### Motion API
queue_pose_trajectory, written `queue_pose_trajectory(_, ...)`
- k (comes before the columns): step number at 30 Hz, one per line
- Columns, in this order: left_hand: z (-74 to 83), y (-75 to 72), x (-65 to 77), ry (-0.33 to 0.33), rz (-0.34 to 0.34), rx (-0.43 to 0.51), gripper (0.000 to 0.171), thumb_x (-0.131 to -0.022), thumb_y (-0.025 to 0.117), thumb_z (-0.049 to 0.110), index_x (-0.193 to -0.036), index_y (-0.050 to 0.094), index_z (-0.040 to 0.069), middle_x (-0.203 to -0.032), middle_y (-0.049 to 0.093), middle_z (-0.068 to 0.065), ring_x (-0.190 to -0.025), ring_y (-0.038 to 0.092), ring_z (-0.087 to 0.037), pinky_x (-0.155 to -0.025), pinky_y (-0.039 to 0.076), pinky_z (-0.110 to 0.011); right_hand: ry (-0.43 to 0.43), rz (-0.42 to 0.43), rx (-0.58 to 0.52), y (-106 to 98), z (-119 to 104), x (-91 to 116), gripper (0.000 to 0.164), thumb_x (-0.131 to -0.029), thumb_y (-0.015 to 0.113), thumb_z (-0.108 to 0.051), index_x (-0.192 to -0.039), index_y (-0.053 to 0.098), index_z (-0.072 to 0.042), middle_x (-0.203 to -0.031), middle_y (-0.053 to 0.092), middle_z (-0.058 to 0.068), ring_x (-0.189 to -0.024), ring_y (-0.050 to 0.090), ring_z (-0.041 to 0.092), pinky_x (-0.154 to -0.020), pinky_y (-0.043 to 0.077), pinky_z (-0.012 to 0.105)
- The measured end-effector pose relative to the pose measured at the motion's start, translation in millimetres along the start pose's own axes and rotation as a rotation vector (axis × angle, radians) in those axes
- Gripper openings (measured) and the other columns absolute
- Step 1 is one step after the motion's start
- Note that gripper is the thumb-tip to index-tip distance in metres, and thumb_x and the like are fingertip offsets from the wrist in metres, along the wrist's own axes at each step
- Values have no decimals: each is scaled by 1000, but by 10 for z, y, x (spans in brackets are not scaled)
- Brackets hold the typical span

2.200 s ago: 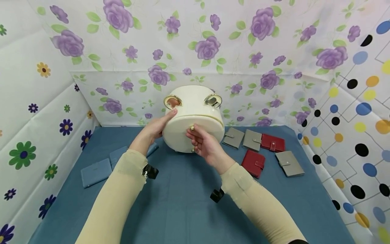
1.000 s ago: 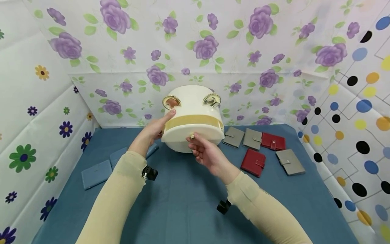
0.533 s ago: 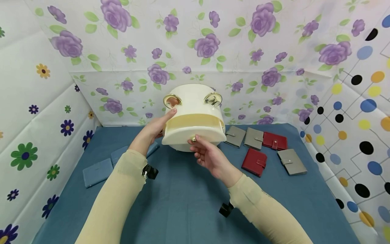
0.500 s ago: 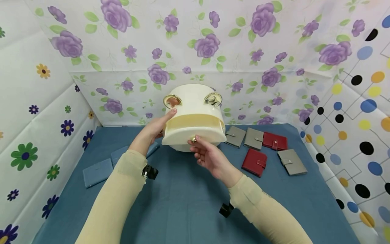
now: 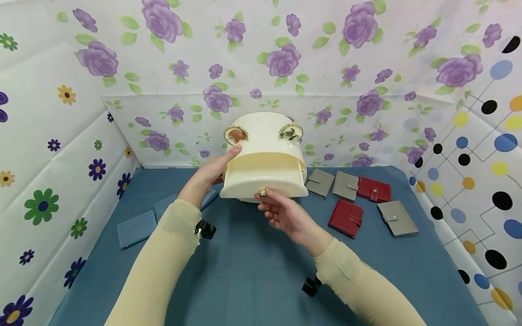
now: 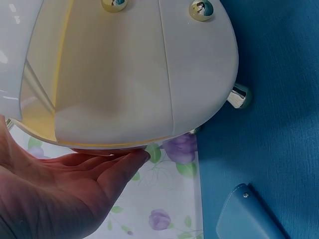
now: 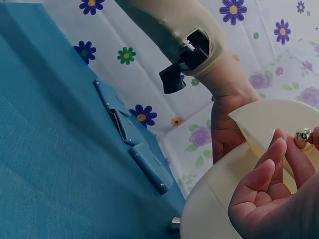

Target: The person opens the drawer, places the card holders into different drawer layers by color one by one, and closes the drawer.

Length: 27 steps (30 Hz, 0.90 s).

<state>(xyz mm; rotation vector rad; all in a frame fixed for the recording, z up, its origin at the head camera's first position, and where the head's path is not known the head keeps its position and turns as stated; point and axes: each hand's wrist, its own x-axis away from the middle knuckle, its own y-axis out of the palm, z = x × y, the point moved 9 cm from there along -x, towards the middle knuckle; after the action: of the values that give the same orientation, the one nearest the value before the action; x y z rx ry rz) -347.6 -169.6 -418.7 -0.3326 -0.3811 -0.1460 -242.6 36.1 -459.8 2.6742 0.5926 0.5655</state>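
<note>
A cream-white drawer box [image 5: 263, 124] with two gold rings stands against the back wall on the blue cloth. Its top drawer [image 5: 240, 188] is pulled out, and I see no contents in the visible part. My right hand [image 5: 287, 215] pinches the gold ball knob [image 5: 263, 194] between thumb and forefinger, the other fingers loosely bent below. My left hand [image 5: 208, 174] rests on the box's left side, thumb up near the left ring. In the left wrist view, this hand's fingers [image 6: 119, 172] lie straight along the side. A second knob [image 6: 201, 9] sits on the closed lower drawer.
Blue wallets [image 5: 137, 228] lie at the left, partly behind my left arm. To the right of the box are grey wallets [image 5: 397, 218] and red wallets [image 5: 345, 218]. Patterned cloth walls stand at the back and both sides.
The top drawer, closed at first, has come out toward me and opened wider, with my right hand pinching its knob throughout. My left hand has stayed on the box's side.
</note>
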Motion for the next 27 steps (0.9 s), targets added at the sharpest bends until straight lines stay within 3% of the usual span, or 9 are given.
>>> queue_pose_trajectory(8, 4, -14, 19, -13, 18, -4, 112, -73, 61, 100, -132, 69, 6, -120, 65, -7, -99, 65, -22, -93, 52, -36, 13, -31, 0, 12, 45, 51, 43, -108, 63, -48, -132, 73, -14, -100, 71, -3, -85, 57, 12, -77, 46, 27)
queue_pose_trajectory(11, 9, -18, 23, -19, 20, -6, 112, -74, 60, 99, -133, 68, 5, -121, 65, -8, -99, 65, -23, -96, 51, -39, 16, -36, 7, 19, 49, 68, 42, -108, 63, -49, -131, 73, -15, -100, 71, -3, -86, 57, 12, -78, 46, 27)
queue_pose_trajectory(17, 65, -18, 25, -16, 15, -7, 118, -75, 61, 98, -147, 59, 5, -139, 59, -10, -115, 63, -26, -110, 48, -44, 17, -30, 10, 18, 28, 82, 40, -110, 61, -45, -132, 71, -14, -99, 71, -3, -86, 56, 12, -77, 45, 27)
queue_pose_trajectory(27, 12, -24, 14, -25, 17, -24, 115, -75, 59, 99, -142, 63, 6, -133, 63, -10, -108, 65, -24, -104, 50, -41, 32, -24, 23, 23, 98, 111, 44, -107, 64, -50, -133, 72, -16, -99, 71, -3, -86, 56, 13, -78, 46, 27)
